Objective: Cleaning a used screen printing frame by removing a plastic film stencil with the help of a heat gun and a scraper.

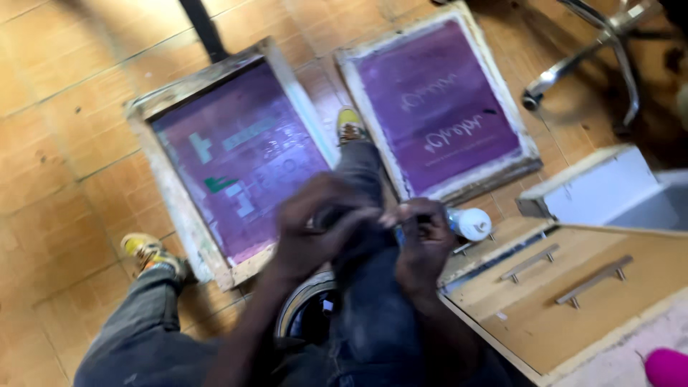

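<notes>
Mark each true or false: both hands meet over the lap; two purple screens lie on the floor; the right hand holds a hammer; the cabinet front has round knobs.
1. Left hand and right hand meet over the lap. True.
2. Two purple screens lie on the floor. True.
3. The right hand holds a hammer. False: a small bottle with a white cap.
4. The cabinet front has round knobs. False: bar handles.

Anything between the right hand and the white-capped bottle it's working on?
Nothing visible. The right hand is already on the bottle, whose white cap sticks out past it, and the left hand meets it over the raised knee. The frame is blurred, so the exact grip is unclear.
</notes>
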